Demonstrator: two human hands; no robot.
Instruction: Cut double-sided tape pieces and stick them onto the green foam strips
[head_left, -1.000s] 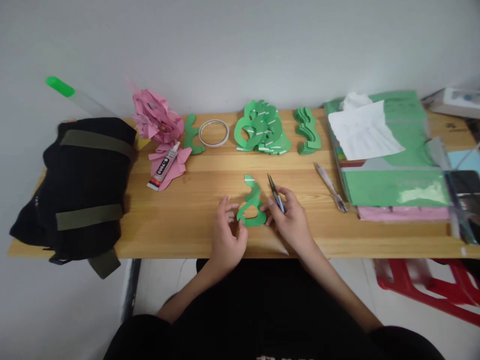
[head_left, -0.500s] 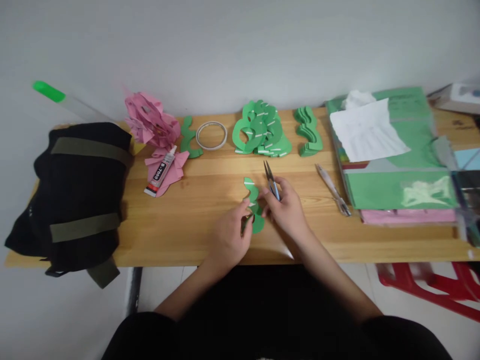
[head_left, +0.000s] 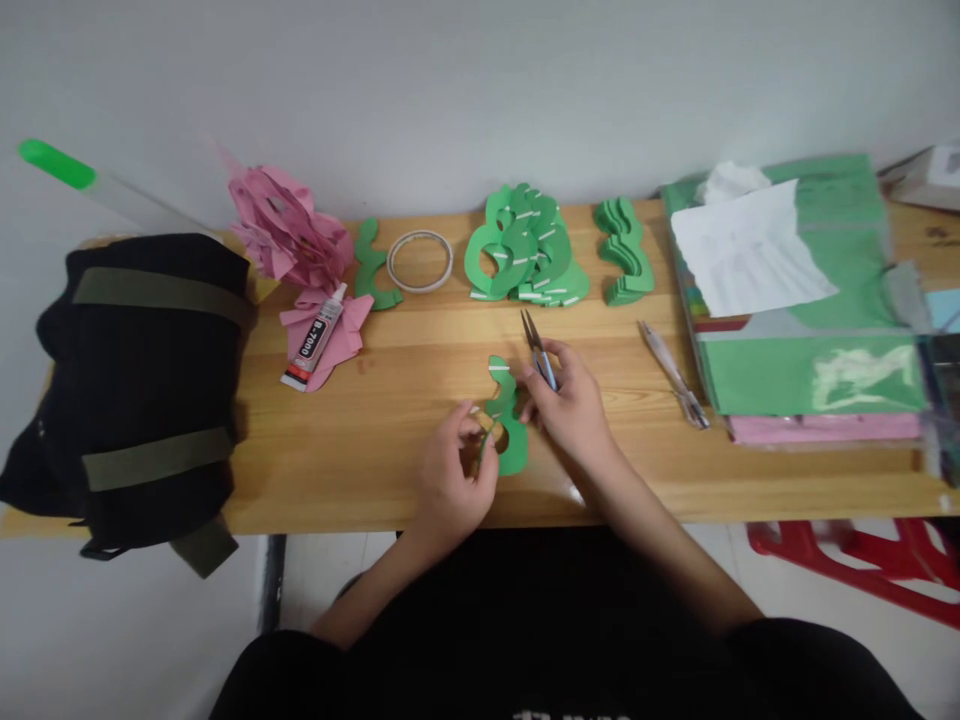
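My left hand (head_left: 459, 465) pinches the curled left edge of a wavy green paper cutout (head_left: 514, 455), whose lower part lies low over the table. Short white strips mark the cutout, and a small white bit shows by my left fingertips. In my right hand (head_left: 566, 400) is a pair of small pointed scissors (head_left: 537, 345) with blue handles, the tips pointing away from me and slightly apart. The right fingertips are close to the cutout's right edge; whether they touch it I cannot tell.
Behind lie a pile of green cutouts (head_left: 525, 250), a green stack (head_left: 626, 250), a tape roll (head_left: 420, 233), pink paper pieces (head_left: 289, 220) and a glue tube (head_left: 315, 340). A black bag (head_left: 150, 390) is left; a pen-like tool (head_left: 673, 375) and packed green sheets (head_left: 817, 375) are right.
My left hand has shifted slightly left and down from the cutout's middle, with the paper edge between its fingers. More of the cutout shows. The right hand is nearly still; the view has shifted slightly.
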